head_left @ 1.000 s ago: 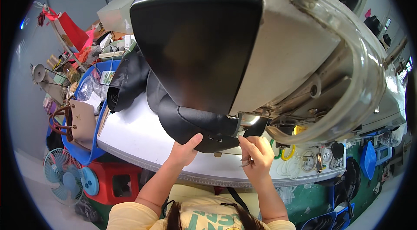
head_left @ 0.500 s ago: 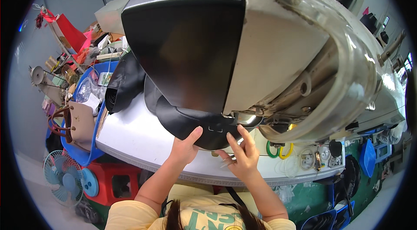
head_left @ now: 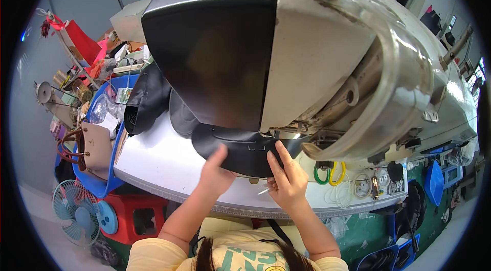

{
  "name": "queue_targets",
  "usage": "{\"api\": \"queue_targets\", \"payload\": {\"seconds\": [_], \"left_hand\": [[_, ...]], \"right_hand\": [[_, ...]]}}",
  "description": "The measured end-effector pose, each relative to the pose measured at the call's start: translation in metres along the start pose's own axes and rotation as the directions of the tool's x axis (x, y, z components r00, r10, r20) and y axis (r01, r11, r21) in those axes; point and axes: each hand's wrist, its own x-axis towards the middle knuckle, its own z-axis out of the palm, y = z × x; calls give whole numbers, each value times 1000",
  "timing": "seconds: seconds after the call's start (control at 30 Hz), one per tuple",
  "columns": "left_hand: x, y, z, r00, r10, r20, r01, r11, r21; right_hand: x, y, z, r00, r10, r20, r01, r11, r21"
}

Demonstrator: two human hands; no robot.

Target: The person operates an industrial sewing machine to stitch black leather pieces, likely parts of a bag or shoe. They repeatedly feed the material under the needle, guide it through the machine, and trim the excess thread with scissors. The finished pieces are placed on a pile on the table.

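A black leather-like piece (head_left: 232, 157) with a curved edge lies under the head of a large sewing machine (head_left: 322, 56). It bears a small bracket-shaped mark in pale lines. My left hand (head_left: 217, 175) grips its near left edge, thumb above, fingers mostly hidden below; the thumb is blurred. On the right side of the piece, my right hand (head_left: 288, 181) rests its extended index and middle fingers. Its curled lower fingers hold a slim pale tool (head_left: 264, 191), whose kind I cannot make out. The machine head hides the needle area.
Rolled black material (head_left: 146, 99) lies on the white table (head_left: 153, 151) at left. A blue bin (head_left: 105, 184) and a beige handbag (head_left: 96, 148) stand beyond. Green and yellow rings (head_left: 337, 174) and bobbins (head_left: 363, 185) sit at right; a fan (head_left: 82, 215) stands lower left.
The black piece has shifted slightly right and turned a little under the machine head. My left thumb has moved left and up off its earlier spot; my right fingers have stayed on the piece.
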Motion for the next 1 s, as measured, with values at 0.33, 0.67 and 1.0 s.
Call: {"api": "queue_targets", "payload": {"seconds": [0.33, 0.67, 1.0], "left_hand": [[-14, 32, -17, 999, 22, -46, -13, 981, 194], [-44, 5, -20, 999, 31, -26, -20, 930, 366], [-60, -25, -26, 998, 56, -4, -47, 875, 482]], "right_hand": [[10, 1, -15, 999, 36, -6, -36, 999, 12], [17, 8, -25, 1000, -4, -23, 2, 997, -80], [17, 9, -30, 992, 113, 59, -108, 991, -79]]}}
